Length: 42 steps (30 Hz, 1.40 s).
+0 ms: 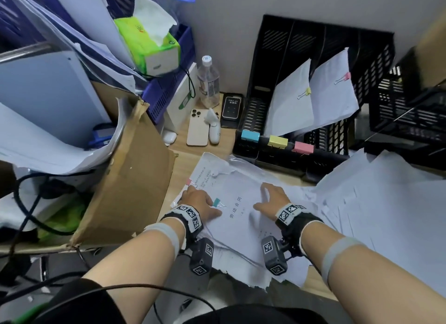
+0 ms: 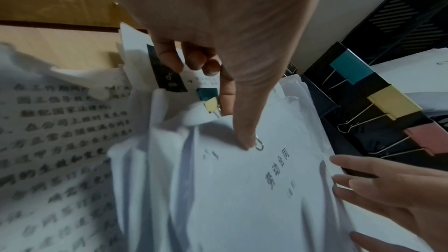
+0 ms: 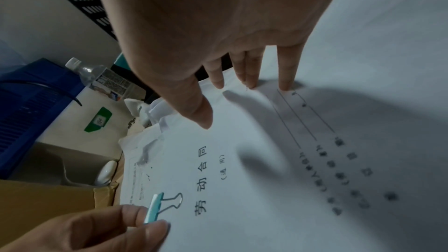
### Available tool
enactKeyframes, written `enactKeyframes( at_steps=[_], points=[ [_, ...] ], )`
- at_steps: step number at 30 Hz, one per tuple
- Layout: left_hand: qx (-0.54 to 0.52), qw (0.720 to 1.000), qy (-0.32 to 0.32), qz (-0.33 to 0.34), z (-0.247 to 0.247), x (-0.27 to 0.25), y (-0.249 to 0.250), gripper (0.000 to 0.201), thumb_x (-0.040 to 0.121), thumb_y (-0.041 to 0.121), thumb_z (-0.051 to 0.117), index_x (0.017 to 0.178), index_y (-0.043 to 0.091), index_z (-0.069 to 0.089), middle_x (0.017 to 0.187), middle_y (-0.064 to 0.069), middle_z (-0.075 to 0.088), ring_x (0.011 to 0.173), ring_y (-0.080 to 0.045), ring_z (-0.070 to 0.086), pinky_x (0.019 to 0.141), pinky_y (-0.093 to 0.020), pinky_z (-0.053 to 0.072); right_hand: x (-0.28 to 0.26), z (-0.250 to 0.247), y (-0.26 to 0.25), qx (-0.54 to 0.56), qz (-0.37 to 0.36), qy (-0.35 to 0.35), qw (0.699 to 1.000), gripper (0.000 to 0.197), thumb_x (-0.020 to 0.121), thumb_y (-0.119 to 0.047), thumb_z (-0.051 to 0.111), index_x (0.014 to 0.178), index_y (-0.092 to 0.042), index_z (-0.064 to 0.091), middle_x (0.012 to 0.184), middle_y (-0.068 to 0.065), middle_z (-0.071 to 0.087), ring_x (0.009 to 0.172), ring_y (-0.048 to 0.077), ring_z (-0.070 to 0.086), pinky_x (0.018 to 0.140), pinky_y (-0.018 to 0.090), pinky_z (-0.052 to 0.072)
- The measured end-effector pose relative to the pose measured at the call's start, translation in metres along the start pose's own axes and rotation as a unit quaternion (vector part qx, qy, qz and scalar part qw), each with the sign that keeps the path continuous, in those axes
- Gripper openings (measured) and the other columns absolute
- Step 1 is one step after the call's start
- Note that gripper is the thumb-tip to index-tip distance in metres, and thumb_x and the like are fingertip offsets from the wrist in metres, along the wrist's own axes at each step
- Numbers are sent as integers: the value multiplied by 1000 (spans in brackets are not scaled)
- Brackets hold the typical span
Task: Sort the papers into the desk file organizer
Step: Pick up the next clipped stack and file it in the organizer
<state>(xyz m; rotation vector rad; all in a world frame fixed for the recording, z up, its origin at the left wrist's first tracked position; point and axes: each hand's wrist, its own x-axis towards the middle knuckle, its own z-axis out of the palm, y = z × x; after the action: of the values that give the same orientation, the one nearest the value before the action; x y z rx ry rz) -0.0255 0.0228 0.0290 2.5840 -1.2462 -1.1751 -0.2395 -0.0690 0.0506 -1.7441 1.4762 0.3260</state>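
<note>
We sit at a light wooden desk (image 1: pixel 185 154) pushed against a plain pale wall (image 1: pixel 229 22); an open cardboard box (image 1: pixel 130 179) crowds the left side; blue plastic crates (image 1: pixel 169 89) stack behind it; dark cables (image 1: pixel 26 203) trail below; light is dim and even.

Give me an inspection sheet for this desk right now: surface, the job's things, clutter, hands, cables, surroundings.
Surface: wooden desk, mostly under loose white sheets.
Job's things: black slotted file organizer holds two clipped bundles; teal-clipped white contract bundle lies flat in front.
Clutter: green tissue pack, clear water bottle, gold phone, torn cardboard box.
Hands: left hand pinches the teal binder clip; right hand presses the bundle, fingers straight.
Cables: black cables at left.
Surroundings: grey wall.
</note>
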Motion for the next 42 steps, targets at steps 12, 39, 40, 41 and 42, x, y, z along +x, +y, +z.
enactKeyframes(
  at_steps=[12,39,40,41,42],
  points=[
    [-190,963,-5,192,-44,-5,52,13,88,15,66,89,28,63,81,-13,73,71,-18,60,77,-31,50,-13,-26,4,70,-11,169,983,76,74,-30,63,142,-34,28,136,8,43,126,31,45,101,46,42],
    [-471,835,206,194,-142,-25,109,31,94,22,66,118,2,69,106,-8,73,104,-26,70,90,-35,56,-50,-200,-141,340,-202,264,880,53,84,-22,70,129,-14,44,117,7,57,105,18,57,89,24,47],
    [-460,833,235,198,-147,-23,114,30,96,22,63,119,3,68,103,-7,71,103,-23,69,88,-32,52,-54,-205,-148,364,-222,215,879,58,83,-25,72,133,-17,42,123,7,56,112,19,57,96,35,49],
    [-463,822,259,207,-151,-23,122,28,98,20,60,119,4,68,101,-5,69,102,-22,67,86,-28,48,-60,-210,-156,395,-240,157,873,64,82,-26,73,136,-20,40,127,8,54,117,21,55,98,44,49],
    [-464,812,276,224,-154,-23,129,26,100,18,57,118,5,69,100,-4,68,102,-23,67,84,-25,45,-66,-213,-161,419,-257,106,864,70,80,-29,75,139,-22,38,131,8,52,121,22,54,97,49,50]
  ],
)
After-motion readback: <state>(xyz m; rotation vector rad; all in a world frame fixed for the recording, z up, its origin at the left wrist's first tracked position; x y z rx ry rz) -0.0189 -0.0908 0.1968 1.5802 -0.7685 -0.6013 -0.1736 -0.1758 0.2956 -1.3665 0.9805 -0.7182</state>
